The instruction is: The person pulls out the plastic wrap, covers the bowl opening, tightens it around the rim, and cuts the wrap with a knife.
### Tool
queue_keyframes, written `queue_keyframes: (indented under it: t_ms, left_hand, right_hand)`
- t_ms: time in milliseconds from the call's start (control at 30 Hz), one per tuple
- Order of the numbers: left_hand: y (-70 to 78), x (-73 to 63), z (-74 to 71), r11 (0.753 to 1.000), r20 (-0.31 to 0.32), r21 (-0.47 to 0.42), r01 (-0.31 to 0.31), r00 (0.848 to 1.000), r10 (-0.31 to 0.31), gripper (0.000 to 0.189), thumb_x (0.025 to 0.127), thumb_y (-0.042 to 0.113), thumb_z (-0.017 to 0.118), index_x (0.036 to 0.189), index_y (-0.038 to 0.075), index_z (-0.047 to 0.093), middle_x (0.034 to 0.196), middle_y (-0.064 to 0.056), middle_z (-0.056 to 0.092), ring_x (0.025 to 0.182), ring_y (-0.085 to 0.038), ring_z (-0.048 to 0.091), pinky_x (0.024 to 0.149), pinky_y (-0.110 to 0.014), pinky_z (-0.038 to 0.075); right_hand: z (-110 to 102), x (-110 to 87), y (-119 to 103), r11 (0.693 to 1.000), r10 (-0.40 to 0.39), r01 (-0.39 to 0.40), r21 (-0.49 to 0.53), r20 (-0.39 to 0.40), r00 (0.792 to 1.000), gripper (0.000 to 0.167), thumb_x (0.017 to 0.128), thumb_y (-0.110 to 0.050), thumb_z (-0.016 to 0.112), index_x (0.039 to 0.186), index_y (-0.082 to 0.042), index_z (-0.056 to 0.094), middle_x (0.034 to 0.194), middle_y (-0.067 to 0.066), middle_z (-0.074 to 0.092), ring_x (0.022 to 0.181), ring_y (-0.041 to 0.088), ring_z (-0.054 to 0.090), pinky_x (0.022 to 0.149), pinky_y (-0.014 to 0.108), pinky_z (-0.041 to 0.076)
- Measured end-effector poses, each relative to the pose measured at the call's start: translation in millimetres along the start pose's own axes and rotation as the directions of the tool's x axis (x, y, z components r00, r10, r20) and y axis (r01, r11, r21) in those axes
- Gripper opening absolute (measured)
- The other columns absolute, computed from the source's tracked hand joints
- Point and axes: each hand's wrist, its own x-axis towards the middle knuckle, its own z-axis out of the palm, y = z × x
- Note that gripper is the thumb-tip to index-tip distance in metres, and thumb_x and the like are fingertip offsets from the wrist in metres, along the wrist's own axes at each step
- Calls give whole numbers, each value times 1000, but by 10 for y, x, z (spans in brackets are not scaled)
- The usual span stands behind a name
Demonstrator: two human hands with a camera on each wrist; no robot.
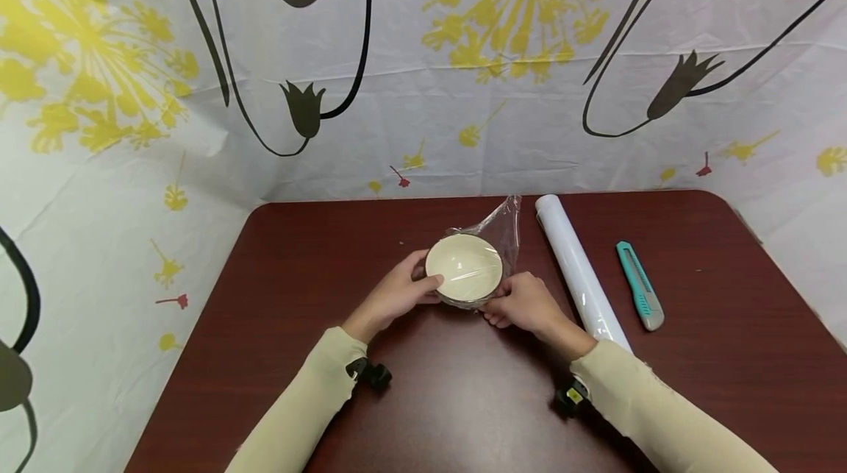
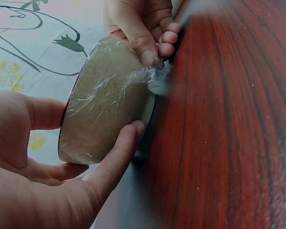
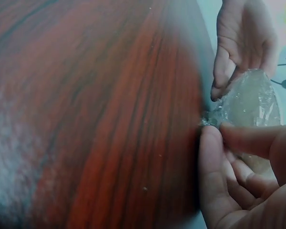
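A round bowl (image 1: 463, 267) with a cream inside and a dark rim has clear cling film (image 1: 508, 226) over it, a loose end sticking up at its back right. My left hand (image 1: 395, 290) holds the bowl's left side, thumb over the rim. In the left wrist view, its fingers lie along the film-covered outside of the bowl (image 2: 102, 95). At the bowl's right side is my right hand (image 1: 526, 304). Close up in the right wrist view, the right hand (image 3: 248, 191) pinches a bunched piece of film (image 3: 212, 119) between thumb and forefinger.
A long white roll (image 1: 582, 267) lies slanted to the right of the bowl. Farther right is a teal box cutter (image 1: 639, 285). The dark red wooden table (image 1: 317, 237) meets a white cloth (image 1: 397, 127) with yellow flower prints behind it.
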Motion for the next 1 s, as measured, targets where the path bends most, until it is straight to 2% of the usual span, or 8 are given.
queue_keyframes:
  t_ms: [167, 300, 433, 533, 633, 833, 1000]
  left_hand:
    - [-7, -9, -1, 1000, 3, -8, 2, 1000, -2, 67, 109, 4, 64, 168, -5, 33, 153, -33, 55, 119, -37, 73, 95, -44, 64]
    - [-10, 2, -4, 1000, 2, -12, 5, 1000, -5, 67, 109, 4, 64, 168, -4, 33, 153, -33, 55, 119, -38, 73, 95, -44, 64]
    - [-1, 11, -7, 1000, 4, -3, 11, 1000, -11, 66, 109, 4, 64, 167, -4, 34, 152, -33, 56, 120, -38, 72, 95, -44, 64]
    - [5, 9, -10, 1000, 2, 5, 15, 1000, -15, 65, 109, 4, 65, 167, -4, 36, 150, -32, 58, 121, -38, 72, 95, -45, 64]
    - [7, 12, -9, 1000, 3, 6, 19, 1000, -19, 65, 109, 4, 65, 167, -4, 36, 150, -32, 58, 121, -38, 72, 95, -45, 64]
    - [18, 7, -8, 1000, 4, 9, 21, 1000, -21, 66, 109, 4, 64, 167, -4, 35, 151, -32, 57, 121, -38, 72, 95, -44, 64]
    - [26, -3, -5, 1000, 3, 14, 25, 1000, -25, 65, 109, 4, 65, 167, -3, 36, 151, -31, 58, 121, -38, 72, 95, -44, 64]
  right_hand:
    - [-32, -32, 15, 999, -7, 5, 35, 66, 998, 8, 91, 3, 79, 86, 8, 78, 75, 14, 77, 63, 18, 74, 60, 33, 66]
    - [-78, -46, 45, 986, -10, -15, 164, 151, 989, 12, 95, 6, 71, 96, 17, 76, 82, 17, 78, 69, 16, 74, 66, 32, 66]
    - [-103, -28, 57, 919, 34, -118, 375, 224, 974, 20, 100, 10, 60, 111, 25, 68, 92, 21, 78, 78, 16, 77, 76, 32, 67]
    - [-109, -13, 66, 867, 69, -183, 464, 251, 966, 23, 102, 11, 57, 118, 27, 64, 94, 21, 79, 81, 18, 78, 79, 32, 66]
    - [-129, -13, 80, 858, 77, -190, 477, 246, 966, 21, 103, 11, 56, 118, 25, 61, 93, 21, 79, 81, 18, 79, 79, 32, 66]
    - [-201, -66, 51, 837, 71, -150, 527, 167, 983, 10, 104, 9, 52, 112, 14, 56, 94, 19, 77, 84, 19, 79, 80, 33, 67]
    - [-211, -85, 16, 819, 48, -129, 559, 158, 986, 10, 105, 9, 50, 111, 13, 57, 98, 20, 78, 86, 20, 79, 83, 36, 67]
